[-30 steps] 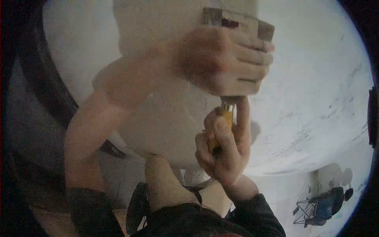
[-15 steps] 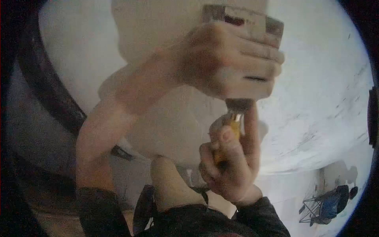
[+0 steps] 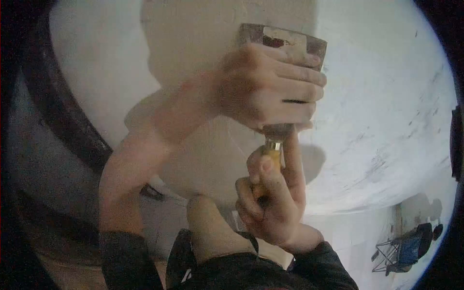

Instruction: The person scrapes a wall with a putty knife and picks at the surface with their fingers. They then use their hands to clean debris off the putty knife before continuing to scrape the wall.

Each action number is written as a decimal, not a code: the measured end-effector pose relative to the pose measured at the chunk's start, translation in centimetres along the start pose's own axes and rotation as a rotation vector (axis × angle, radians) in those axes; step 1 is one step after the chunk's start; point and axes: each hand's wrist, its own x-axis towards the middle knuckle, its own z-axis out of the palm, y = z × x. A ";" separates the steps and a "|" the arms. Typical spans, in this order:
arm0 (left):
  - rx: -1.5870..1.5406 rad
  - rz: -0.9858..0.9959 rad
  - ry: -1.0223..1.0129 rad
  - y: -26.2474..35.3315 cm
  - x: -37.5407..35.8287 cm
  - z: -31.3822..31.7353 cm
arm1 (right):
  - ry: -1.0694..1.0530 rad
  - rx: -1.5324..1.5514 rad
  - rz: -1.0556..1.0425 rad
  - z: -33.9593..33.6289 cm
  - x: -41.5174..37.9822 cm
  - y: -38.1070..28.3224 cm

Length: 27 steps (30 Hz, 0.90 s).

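Observation:
A wide-bladed putty knife (image 3: 315, 47) with a yellow handle lies against the pale wall surface, its blade pointing up and away from me. My right hand (image 3: 275, 198) is wrapped around the handle, thumb along the top and forefinger stretched toward the blade. Across the blade lies my left hand (image 3: 270, 89), its fingers together and pressed over the metal, hiding the blade's middle. A worn label shows above the knuckles. The contact between blade edge and wall is too blurred to make out.
Dark smudges mark the pale wall (image 3: 377, 106) on the right. A dark curved band (image 3: 67, 101) runs down the left side. My bent knee (image 3: 208, 222) is below my hands. At lower right stands a folding chair (image 3: 408, 251) with blue fabric.
Both hands and the putty knife have moved together a little to the left and down in view. The grip of each hand looks the same.

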 end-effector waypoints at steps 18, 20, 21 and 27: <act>0.000 -0.022 0.044 0.6 -0.1 2.0 | -0.017 0.123 -0.095 -1.5 0.0 0.8; 0.043 0.014 0.062 -0.4 0.2 1.8 | 0.015 0.079 -0.051 -1.0 0.7 -0.4; 0.038 -0.002 0.070 -0.8 0.5 1.7 | -0.011 0.090 -0.049 -1.0 1.0 -0.7; 0.017 -0.004 0.077 0.0 0.3 2.1 | -0.001 0.011 -0.047 -1.7 0.5 -0.1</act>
